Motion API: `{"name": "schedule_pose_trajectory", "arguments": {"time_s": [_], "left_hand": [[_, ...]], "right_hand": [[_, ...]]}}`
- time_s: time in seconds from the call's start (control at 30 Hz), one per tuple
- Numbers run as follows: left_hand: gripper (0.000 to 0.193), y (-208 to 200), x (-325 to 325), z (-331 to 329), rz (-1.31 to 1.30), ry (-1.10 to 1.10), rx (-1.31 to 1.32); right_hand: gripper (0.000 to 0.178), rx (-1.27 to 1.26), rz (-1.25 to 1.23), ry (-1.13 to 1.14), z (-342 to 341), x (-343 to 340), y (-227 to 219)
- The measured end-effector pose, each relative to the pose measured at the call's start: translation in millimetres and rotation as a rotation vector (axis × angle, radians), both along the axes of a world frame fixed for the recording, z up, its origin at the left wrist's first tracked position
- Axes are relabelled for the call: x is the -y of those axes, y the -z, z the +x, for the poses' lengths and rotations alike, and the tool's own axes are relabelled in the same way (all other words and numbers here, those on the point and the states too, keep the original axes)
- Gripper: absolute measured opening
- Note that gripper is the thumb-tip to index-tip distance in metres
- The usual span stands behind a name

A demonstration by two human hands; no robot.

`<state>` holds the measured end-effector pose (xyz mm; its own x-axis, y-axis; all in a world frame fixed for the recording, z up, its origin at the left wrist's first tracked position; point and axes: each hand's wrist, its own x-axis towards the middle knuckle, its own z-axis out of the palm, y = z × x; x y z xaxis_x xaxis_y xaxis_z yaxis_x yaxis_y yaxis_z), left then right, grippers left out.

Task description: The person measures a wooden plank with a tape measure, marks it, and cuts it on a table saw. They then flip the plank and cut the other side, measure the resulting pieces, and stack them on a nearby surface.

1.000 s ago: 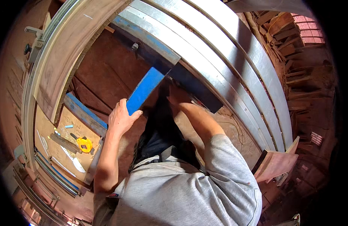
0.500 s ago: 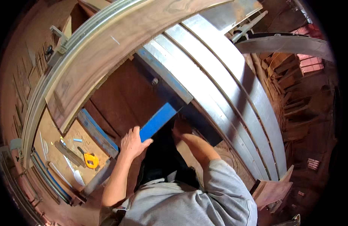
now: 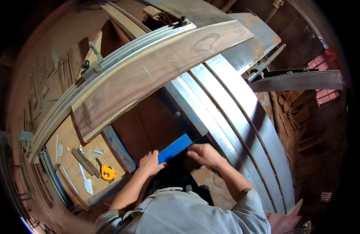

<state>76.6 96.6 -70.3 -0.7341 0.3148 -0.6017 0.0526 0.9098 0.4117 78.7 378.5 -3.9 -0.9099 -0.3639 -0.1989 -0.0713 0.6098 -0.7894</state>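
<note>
A blue flat bar (image 3: 175, 148) is held betw. both hands just in front of the person's chest, near the lower centre of the view. The left hand (image 3: 150, 163) is closed on the bar's near-left end, fingers curled over it; the right hand (image 3: 205, 154) is set at the far-right end w/ fingers folded down onto it, though exactly how much is gripped can't be told as the end is hidden under the knuckles. The bar is tilted, rising from near left to far right, its upper end just beside the dark underside of the metal machine table (image 3: 242, 128). Both forearms come up from a grey shirt (image 3: 183, 214) at the bottom edge. Behind the hands a reddish-brown panel (image 3: 148, 124) is seen, recessed under the table edge. The table's grey steel strips sweep from far centre to near right, bent by the lens. Across the far side a long dark wood board (image 3: 156, 70) is laid, w/ a pale aluminium rail (image 3: 109, 66) alongside its far-left edge. To the near left a low bench top (image 3: 70, 144) is seen, on which a yellow tape measure (image 3: 107, 172), a white-bladed tool (image 3: 86, 183) and a few small bits are lying, well apart from the hands. At far right a second grey metal wing (image 3: 297, 80) juts out, w/ scrap wood (image 3: 300, 113) piled below it.
</note>
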Motion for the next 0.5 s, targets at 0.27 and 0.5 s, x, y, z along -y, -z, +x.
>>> {"name": "schedule_pose_trajectory", "arguments": {"time_s": [0.27, 0.5], "left_hand": [[0.072, -25, 4, -36, 0.018, 0.187, 0.135], [0.051, -111, -2, -192, 0.341, -0.252, -0.306]], "right_hand": [[0.022, -0.576, 0.082, 0.285, -162, -47, 7], [0.024, -0.765, 0.133, 0.306, -290, -43, 29]]}}
